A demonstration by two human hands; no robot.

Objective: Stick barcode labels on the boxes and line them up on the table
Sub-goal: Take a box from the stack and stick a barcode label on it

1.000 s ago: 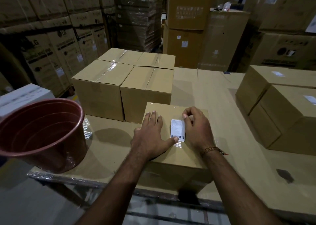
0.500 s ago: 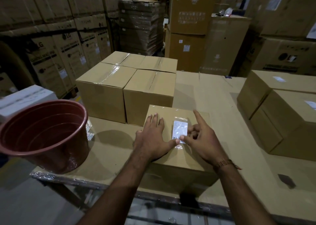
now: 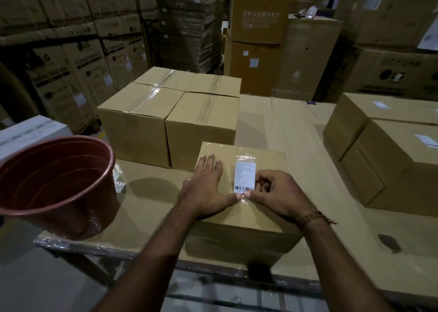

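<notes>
My left hand (image 3: 205, 188) lies flat on top of the near box (image 3: 239, 219), fingers straight and together, thumb stretched toward three o'clock so its tip meets my right thumb just below the barcode label (image 3: 245, 176). My right hand (image 3: 277, 193) sits at three o'clock of the label with its fingers curled in, thumb tip pressing the shiny tape at the label's lower edge; whether those curled fingers have hold of anything I cannot tell. The label lies flat on the box top, barcode end toward me. At twelve o'clock, touching the near box, stands a block of taped boxes (image 3: 170, 112) on the table (image 3: 284, 131). At nine o'clock sits a red tub (image 3: 57, 183), and at three o'clock, well apart, two labelled boxes (image 3: 388, 160).
</notes>
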